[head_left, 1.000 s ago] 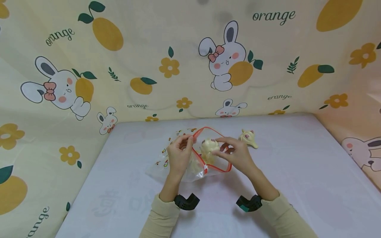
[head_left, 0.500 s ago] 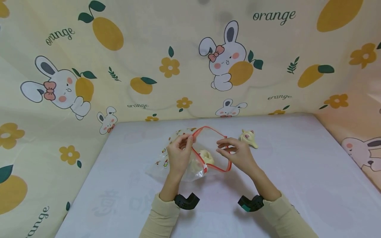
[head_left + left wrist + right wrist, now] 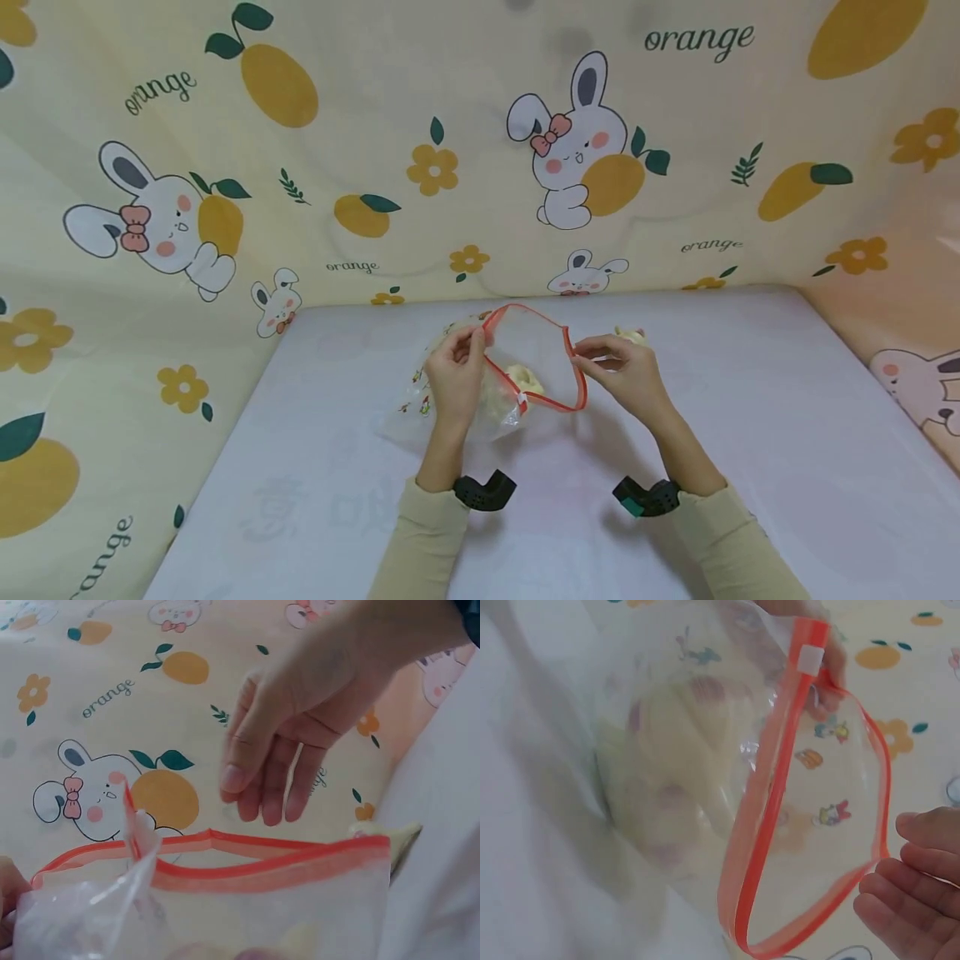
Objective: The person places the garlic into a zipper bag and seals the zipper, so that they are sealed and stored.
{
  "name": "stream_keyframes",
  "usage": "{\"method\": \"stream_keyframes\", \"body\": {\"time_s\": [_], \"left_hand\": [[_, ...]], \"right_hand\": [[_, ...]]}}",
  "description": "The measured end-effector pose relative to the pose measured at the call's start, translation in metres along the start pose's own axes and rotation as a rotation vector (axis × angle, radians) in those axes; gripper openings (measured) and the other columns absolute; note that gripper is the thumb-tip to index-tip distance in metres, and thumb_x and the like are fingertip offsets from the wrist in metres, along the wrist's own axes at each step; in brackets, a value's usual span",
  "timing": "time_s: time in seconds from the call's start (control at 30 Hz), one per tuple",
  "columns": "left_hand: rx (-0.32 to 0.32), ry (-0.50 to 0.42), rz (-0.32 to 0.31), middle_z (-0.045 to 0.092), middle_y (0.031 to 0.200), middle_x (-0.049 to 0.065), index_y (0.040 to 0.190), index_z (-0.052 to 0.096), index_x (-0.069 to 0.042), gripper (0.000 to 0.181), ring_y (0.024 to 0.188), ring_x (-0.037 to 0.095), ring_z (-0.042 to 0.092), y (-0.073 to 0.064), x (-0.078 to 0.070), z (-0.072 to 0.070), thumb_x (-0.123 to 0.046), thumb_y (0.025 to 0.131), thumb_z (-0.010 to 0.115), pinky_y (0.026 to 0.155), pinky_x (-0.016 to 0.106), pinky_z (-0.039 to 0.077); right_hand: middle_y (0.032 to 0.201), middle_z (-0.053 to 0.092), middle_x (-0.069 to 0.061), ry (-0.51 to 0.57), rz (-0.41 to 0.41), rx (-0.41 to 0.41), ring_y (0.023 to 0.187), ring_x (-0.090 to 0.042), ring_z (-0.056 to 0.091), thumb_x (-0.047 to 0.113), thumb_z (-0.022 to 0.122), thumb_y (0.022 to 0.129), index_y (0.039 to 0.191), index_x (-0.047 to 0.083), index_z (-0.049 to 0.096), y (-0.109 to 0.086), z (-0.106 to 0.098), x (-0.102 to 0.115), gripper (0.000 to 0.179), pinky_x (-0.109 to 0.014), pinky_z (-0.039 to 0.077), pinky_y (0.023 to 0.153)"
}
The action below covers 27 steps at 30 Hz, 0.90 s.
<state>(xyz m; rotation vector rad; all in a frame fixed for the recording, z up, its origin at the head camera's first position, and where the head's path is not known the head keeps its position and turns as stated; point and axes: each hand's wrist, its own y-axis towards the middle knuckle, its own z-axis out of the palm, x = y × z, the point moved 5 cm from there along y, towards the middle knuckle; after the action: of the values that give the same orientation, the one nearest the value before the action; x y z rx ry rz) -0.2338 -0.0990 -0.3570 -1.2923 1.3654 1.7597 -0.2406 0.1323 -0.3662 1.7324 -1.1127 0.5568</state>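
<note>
Since half a second ago, we see the right hand [image 3: 630, 375] shift farther right, to the edge of a clear bag [image 3: 491, 427], while the left hand [image 3: 456, 375] and the bag's mouth rise a little. In the head view, the left hand's thumb and fingers pinch the red zip strip [image 3: 553, 404] at the left side of the mouth. We see one pale toy [image 3: 523, 377] inside the bag, and a second pale toy [image 3: 632, 335] on the white worktop [image 3: 300, 533], partly hidden behind the right hand. Cloth [image 3: 465, 212] printed with rabbits and oranges hangs behind.

In the left wrist view, the right hand hangs above the bag's mouth, its fingers gently bent and holding nothing. The second pale toy peeks out past the bag's right corner.

In the right wrist view, we look through clear plastic at blurred pale forms [image 3: 682, 780] with purplish patches. A white slider [image 3: 810, 660] sits near the top of the zip strip. The right hand's fingers are loosely spread just beside the strip; whether they touch it, we cannot tell.
</note>
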Motion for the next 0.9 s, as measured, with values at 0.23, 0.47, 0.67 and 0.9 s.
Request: {"method": "stream_keyframes", "body": {"time_s": [0.23, 0.47, 0.67, 0.9], "left_hand": [[0.02, 0.017, -0.002, 0.073, 0.089, 0.025, 0.097, 0.069, 0.007, 0.02, 0.08, 0.038, 0.07, 0.0, 0.002, 0.004, -0.012, 0.092, 0.062, 0.068, 0.008, 0.053], [0.039, 0.054, 0.049, 0.073, 0.089, 0.023, 0.097, 0.069, 0.006, 0.022, 0.08, 0.034, 0.071, 0.0, 0.004, 0.006, -0.015, 0.093, 0.063, 0.072, 0.013, 0.056], [0.044, 0.06, 0.06, 0.073, 0.089, 0.023, 0.098, 0.069, 0.006, 0.022, 0.08, 0.033, 0.071, -0.001, 0.003, 0.006, -0.015, 0.093, 0.063, 0.073, 0.018, 0.058], [0.043, 0.06, 0.085, 0.073, 0.088, 0.024, 0.097, 0.069, 0.006, 0.022, 0.079, 0.034, 0.072, -0.001, 0.003, 0.004, -0.014, 0.092, 0.063, 0.074, 0.027, 0.061]], "right_hand": [[0.094, 0.072, -0.024, -0.019, 0.071, 0.014, 0.075, 0.019, 0.056, 0.005, 0.072, 0.083, 0.098, -0.005, 0.07, 0.007, -0.007, -0.015, 0.018, -0.002, 0.05, 0.069], [0.094, 0.073, -0.022, -0.077, 0.103, 0.019, 0.074, 0.02, 0.054, 0.01, 0.07, 0.086, 0.098, -0.003, 0.07, 0.014, -0.014, -0.037, 0.018, -0.002, 0.048, 0.069], [0.097, 0.073, -0.022, -0.112, 0.174, -0.019, 0.074, 0.019, 0.052, 0.018, 0.069, 0.088, 0.102, -0.002, 0.07, 0.02, -0.02, -0.05, 0.025, 0.0, 0.046, 0.069], [0.1, 0.071, -0.023, -0.115, 0.185, -0.051, 0.075, 0.021, 0.051, 0.018, 0.069, 0.088, 0.101, -0.004, 0.069, 0.02, -0.024, -0.059, 0.026, 0.002, 0.045, 0.07]]}}
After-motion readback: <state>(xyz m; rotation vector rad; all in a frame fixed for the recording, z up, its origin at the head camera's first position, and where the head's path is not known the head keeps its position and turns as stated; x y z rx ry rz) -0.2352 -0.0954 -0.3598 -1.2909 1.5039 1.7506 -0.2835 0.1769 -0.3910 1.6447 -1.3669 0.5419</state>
